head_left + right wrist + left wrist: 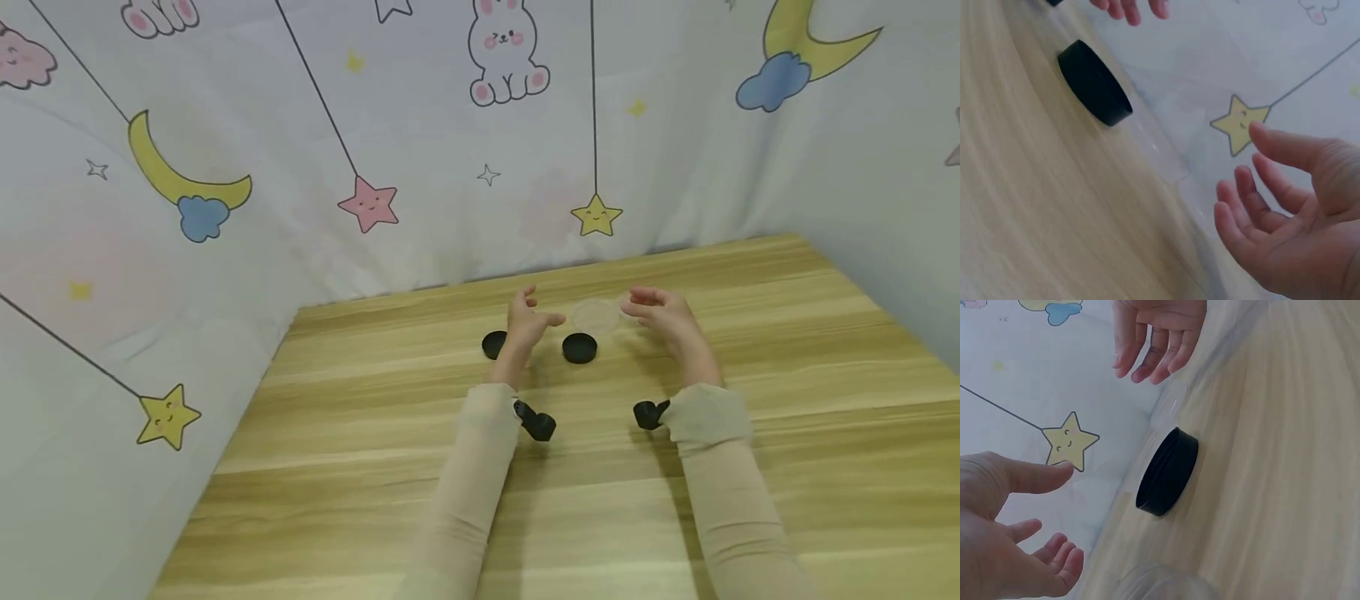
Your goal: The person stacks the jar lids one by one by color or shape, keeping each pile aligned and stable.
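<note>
Both hands are raised over the far part of the table with nothing in their grasp. My left hand (527,323) has its thumb pointing right and its fingers loosely bent, apart from the things around it. Opposite it, my right hand (663,317) curves its fingers inward around empty air. A shallow black round lid (580,348), rim up, lies between the hands, a little nearer to me. Partly hidden behind the left wrist is a second black lid (492,344). Clear round plastic pieces (596,315) lie beyond the first lid; one reaches close to the right fingertips.
The wood-grain table (592,500) ends at a white curtain (450,142) printed with stars, moons and rabbits. Each sleeve cuff carries a small black wrist camera (538,423). A clear round piece (1163,586) shows at the bottom of the left wrist view.
</note>
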`<move>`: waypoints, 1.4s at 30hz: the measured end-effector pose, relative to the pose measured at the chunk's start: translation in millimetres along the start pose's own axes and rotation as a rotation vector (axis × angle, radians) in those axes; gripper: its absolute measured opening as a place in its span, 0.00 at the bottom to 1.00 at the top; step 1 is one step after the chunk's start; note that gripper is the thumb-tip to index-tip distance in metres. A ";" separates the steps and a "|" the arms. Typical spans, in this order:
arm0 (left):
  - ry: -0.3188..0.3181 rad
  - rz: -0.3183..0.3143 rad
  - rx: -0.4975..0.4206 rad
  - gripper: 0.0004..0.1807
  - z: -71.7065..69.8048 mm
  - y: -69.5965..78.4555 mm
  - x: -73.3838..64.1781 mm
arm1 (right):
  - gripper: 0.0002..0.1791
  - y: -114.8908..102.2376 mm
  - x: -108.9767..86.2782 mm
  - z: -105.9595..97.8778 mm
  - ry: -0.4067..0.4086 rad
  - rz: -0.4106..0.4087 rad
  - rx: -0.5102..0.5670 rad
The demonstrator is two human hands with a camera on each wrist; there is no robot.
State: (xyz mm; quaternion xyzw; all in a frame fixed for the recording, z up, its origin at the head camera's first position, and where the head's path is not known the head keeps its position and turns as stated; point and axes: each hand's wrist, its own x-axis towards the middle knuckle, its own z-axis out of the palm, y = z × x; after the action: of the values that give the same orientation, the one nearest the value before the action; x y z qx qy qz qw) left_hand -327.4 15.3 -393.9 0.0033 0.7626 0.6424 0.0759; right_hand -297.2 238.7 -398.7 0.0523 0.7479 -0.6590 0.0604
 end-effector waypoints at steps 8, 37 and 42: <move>0.161 -0.035 -0.108 0.37 38.2 -5.3 7.6 | 0.34 20.3 1.1 -14.4 -0.061 0.022 -0.108; -0.091 -0.061 0.229 0.27 39.0 -17.2 24.2 | 0.28 35.9 14.3 15.7 0.149 -0.106 -0.504; -0.135 -0.089 0.109 0.33 39.8 -20.0 25.6 | 0.28 41.2 18.4 14.2 0.170 -0.127 -0.499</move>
State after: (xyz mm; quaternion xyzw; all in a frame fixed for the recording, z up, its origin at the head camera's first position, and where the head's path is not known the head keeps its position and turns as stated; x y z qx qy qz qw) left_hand -346.1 53.5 -422.8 0.0169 0.7891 0.5940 0.1555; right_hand -308.6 229.8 -443.7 0.0441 0.8914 -0.4499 -0.0331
